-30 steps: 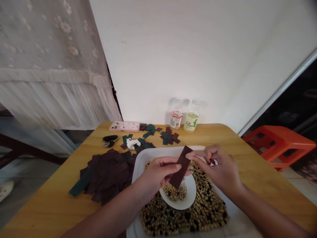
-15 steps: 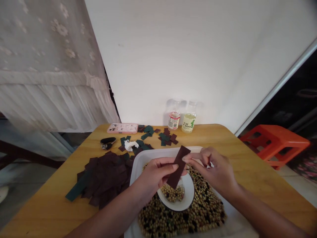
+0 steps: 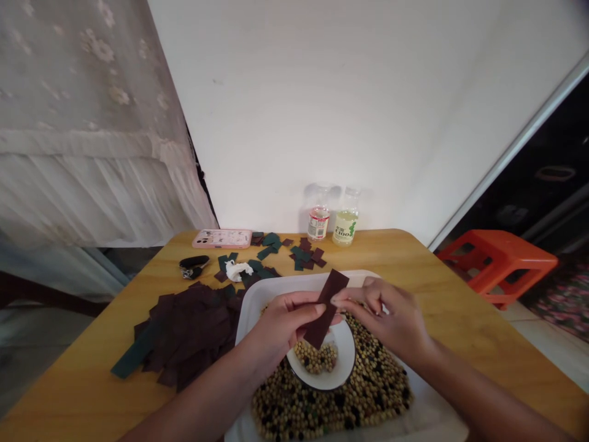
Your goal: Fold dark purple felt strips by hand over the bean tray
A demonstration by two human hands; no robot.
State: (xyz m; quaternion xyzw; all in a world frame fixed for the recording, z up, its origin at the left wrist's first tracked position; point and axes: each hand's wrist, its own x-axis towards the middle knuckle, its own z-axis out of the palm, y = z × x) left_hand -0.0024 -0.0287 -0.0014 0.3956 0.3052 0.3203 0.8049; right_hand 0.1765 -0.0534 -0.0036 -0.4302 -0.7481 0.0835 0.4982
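Note:
My left hand (image 3: 289,316) pinches a dark maroon strip (image 3: 326,310) between thumb and fingers, tilted above a white bowl (image 3: 346,362). My right hand (image 3: 384,307) is closed, its thumb and index fingertips pressed together at the strip's right edge; whatever they grip is too small to make out. Small round beads (image 3: 316,358) lie in the bowl. Under it, many tan and dark beads (image 3: 331,410) fill a white tray (image 3: 251,307).
Left of the tray is a heap of maroon strips (image 3: 193,331) with a green strip (image 3: 133,355). Behind are a phone (image 3: 221,238), black keyholder (image 3: 194,266), white crumpled tissue (image 3: 238,271), small cut pieces (image 3: 304,255) and two bottles (image 3: 318,222). An orange stool (image 3: 501,264) stands right.
The whole view has shifted slightly, so things appear a little farther left. My right fingertips have moved slightly closer to the middle of the strip, which stays in my left hand.

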